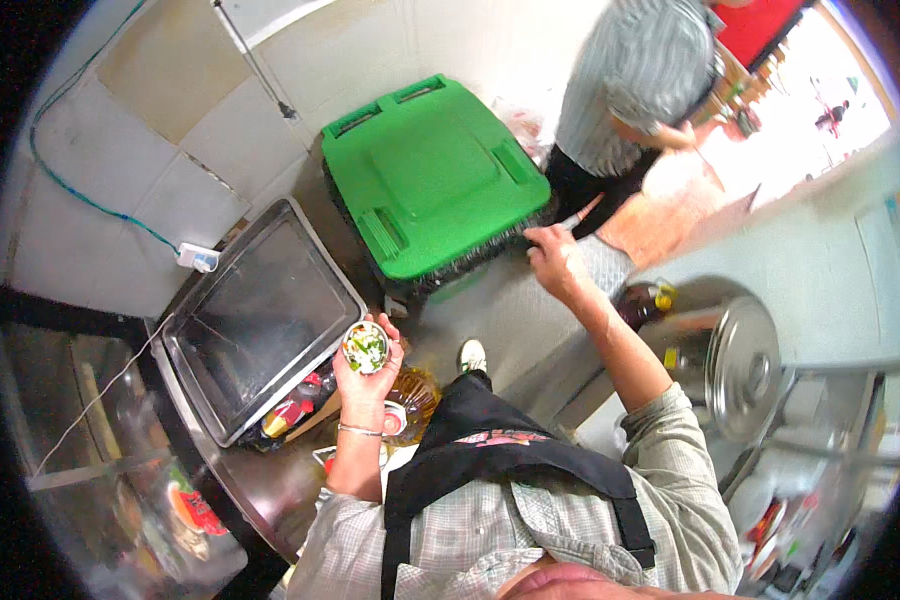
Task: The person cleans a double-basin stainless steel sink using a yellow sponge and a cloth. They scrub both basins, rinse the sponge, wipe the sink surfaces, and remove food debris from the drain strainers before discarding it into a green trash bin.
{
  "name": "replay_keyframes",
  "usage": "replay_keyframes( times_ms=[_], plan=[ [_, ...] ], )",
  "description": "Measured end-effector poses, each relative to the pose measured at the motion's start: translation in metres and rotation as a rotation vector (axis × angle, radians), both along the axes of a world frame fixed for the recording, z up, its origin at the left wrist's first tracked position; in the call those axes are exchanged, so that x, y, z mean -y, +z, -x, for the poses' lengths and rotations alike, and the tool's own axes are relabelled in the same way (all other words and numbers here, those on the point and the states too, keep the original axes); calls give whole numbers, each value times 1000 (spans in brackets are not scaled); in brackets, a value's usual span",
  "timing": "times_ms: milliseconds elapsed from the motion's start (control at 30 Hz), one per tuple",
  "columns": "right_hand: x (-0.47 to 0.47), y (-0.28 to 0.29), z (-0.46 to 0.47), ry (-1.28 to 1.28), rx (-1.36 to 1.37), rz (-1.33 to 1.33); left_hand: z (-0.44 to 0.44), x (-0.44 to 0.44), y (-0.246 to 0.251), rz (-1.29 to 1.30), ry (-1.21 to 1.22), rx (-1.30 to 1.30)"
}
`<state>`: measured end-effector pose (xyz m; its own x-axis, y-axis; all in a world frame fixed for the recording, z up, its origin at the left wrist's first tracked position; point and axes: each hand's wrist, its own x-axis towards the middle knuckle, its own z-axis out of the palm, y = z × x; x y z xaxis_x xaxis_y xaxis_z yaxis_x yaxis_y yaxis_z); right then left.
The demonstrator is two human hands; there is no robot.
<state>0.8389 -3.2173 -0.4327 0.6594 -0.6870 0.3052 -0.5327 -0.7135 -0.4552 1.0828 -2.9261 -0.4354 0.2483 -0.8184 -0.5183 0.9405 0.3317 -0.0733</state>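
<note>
My left hand holds a small round metal cup of chopped green and white vegetables, palm up, with bits of orange among them. The cup is beside the near corner of a dark rectangular metal tray. My right hand is raised ahead, its fingers curled near the front right corner of a green lidded bin. A thin pale shape shows just beyond those fingers; whether they grip it is unclear.
A person in a striped top stands beyond the bin near the bright doorway. To the right is a large lidded steel pot. A large bottle of amber liquid stands below my left hand. A white power socket hangs at the left wall.
</note>
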Motion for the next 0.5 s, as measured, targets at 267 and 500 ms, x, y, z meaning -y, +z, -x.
replay_keyframes(
  times_ms=[267, 500],
  plan=[
    [157, -12, -76, -196, -422, -177, -26, 35, -4, -101, 173, 5],
    [206, 54, -89, 112, -36, -587, -19, 51, -5, -245, 484, -39]
  ],
)
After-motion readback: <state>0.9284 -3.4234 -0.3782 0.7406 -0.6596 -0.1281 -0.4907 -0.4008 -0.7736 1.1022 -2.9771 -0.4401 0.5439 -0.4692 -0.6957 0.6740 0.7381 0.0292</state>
